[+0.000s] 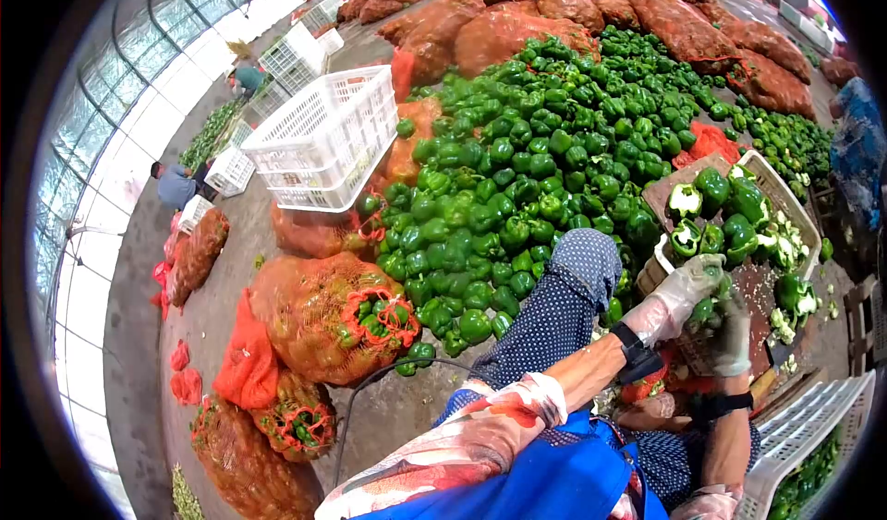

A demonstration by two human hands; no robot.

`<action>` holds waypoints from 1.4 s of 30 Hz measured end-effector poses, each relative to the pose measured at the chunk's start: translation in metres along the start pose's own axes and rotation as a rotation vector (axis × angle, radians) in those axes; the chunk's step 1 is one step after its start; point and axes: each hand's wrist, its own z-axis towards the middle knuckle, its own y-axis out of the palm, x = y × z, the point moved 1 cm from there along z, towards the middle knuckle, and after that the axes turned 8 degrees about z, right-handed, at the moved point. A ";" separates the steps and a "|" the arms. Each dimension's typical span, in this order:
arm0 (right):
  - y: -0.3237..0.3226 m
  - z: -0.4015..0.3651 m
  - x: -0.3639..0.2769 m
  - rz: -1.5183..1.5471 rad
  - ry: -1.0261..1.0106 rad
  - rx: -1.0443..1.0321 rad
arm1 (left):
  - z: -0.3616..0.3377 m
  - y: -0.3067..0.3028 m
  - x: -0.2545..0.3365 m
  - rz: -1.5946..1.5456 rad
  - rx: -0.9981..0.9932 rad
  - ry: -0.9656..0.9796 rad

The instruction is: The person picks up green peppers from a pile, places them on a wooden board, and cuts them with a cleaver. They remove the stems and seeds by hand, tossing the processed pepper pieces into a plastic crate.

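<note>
My left hand, in a thin translucent glove, has its fingers wrapped round a green bell pepper. Close against that pepper is my right hand, gloved too and smeared by motion, so its fingers and any tool in it cannot be made out. Just beyond both hands, a pale crate holds whole green bell peppers and cut ones with white insides showing. A brown, wet board scattered with pale seeds lies under the hands. Trimmed pepper cores sit at its far side.
A large heap of green bell peppers spreads ahead. Stacked white crates stand left of it. Full orange mesh sacks lie at left and behind the heap. Another white crate is at my right. Two people are far left.
</note>
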 end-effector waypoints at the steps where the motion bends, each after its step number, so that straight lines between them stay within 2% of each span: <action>1: -0.011 0.002 -0.006 0.209 0.086 0.009 | -0.005 0.007 0.006 -0.151 0.022 -0.012; 3: -0.018 -0.003 -0.044 -0.292 -0.110 0.202 | 0.000 -0.004 -0.015 -0.313 0.044 0.008; 4: -0.022 0.002 -0.061 -0.761 -0.371 0.137 | 0.002 -0.015 -0.015 -0.365 -0.023 -0.062; 5: -0.029 0.007 -0.066 -1.163 -0.526 0.153 | -0.001 -0.016 -0.005 -0.417 -0.093 -0.133; 6: -0.034 0.003 -0.062 -1.140 -0.515 0.160 | -0.007 -0.008 -0.002 -0.508 0.035 -0.086; 7: -0.017 -0.004 -0.058 -1.118 -0.501 0.094 | -0.001 -0.014 -0.010 -0.424 0.040 -0.057; 9: 0.017 -0.013 -0.042 -1.102 -0.448 -0.075 | 0.002 -0.014 -0.019 -0.468 0.047 -0.100; 11: 0.032 -0.019 -0.014 -1.559 -0.690 -0.065 | -0.003 0.003 -0.035 -0.258 0.198 0.014; 12: 0.038 -0.022 -0.014 -1.556 -0.663 -0.035 | -0.005 0.000 -0.034 -0.073 0.126 0.116; 14: 0.047 -0.025 -0.019 -1.554 -0.615 0.016 | -0.012 0.002 -0.019 -0.003 0.066 0.117; 17: 0.019 -0.008 -0.008 -1.511 -0.683 0.065 | -0.013 0.011 -0.016 -0.264 0.050 -0.111; 18: 0.017 -0.007 -0.012 -1.411 -0.648 0.072 | -0.004 0.003 -0.028 -0.297 0.010 -0.120; 19: 0.018 -0.009 -0.014 -1.442 -0.675 0.071 | -0.002 0.001 -0.031 -0.333 -0.027 -0.129; 21: 0.020 -0.011 -0.015 -1.504 -0.731 0.068 | -0.003 -0.003 -0.041 -0.301 0.036 -0.123; 22: 0.015 -0.010 -0.013 -1.464 -0.629 0.049 | -0.007 0.002 -0.035 -0.285 0.048 -0.142; 25: 0.003 -0.005 -0.006 -1.550 -0.818 0.034 | -0.011 -0.001 -0.033 -0.312 0.004 -0.191; 27: 0.008 -0.004 -0.013 -1.322 -0.619 0.068 | -0.017 -0.010 -0.022 -0.310 -0.045 -0.268; 28: 0.012 -0.005 -0.020 -1.179 -0.506 0.090 | -0.016 -0.007 -0.024 -0.339 -0.004 -0.171; 29: 0.017 -0.007 -0.027 -1.037 -0.392 0.112 | -0.015 -0.011 -0.024 -0.336 0.055 -0.215; 30: 0.023 -0.011 -0.036 -1.014 -0.396 0.105 | -0.019 -0.007 -0.010 -0.336 0.108 -0.266; 31: 0.009 -0.006 -0.039 -1.039 -0.433 0.056 | -0.024 0.003 0.008 -0.342 0.148 -0.332; 32: -0.011 0.003 -0.036 -1.333 -0.722 0.056 | -0.028 0.014 0.025 -0.472 0.125 -0.177; 33: -0.012 0.000 -0.042 -1.433 -0.542 0.149 | -0.033 0.024 0.046 -0.617 0.098 -0.050; 34: -0.031 0.001 -0.039 -1.680 -0.805 0.217 | -0.031 0.013 0.048 -0.390 0.090 -0.048; 36: -0.039 0.002 -0.036 -1.551 -0.948 0.193 | -0.014 -0.012 0.031 -0.634 -0.008 -0.080; 37: -0.014 -0.012 -0.044 -1.395 -0.669 0.230 | -0.029 -0.005 0.044 -0.372 -0.051 -0.032; 39: 0.016 -0.028 -0.051 -1.231 -0.553 0.145 | -0.022 -0.013 0.036 -0.459 -0.116 -0.031; 40: 0.020 -0.023 -0.053 -1.245 -0.428 0.154 | -0.020 -0.015 0.034 -0.480 -0.133 -0.065; 41: 0.022 -0.026 -0.050 -1.139 -0.514 0.056 | -0.019 -0.013 0.030 -0.499 -0.150 -0.091; 42: 0.024 -0.025 -0.047 -1.077 -0.470 -0.030 | -0.014 -0.019 0.017 -0.369 0.039 -0.071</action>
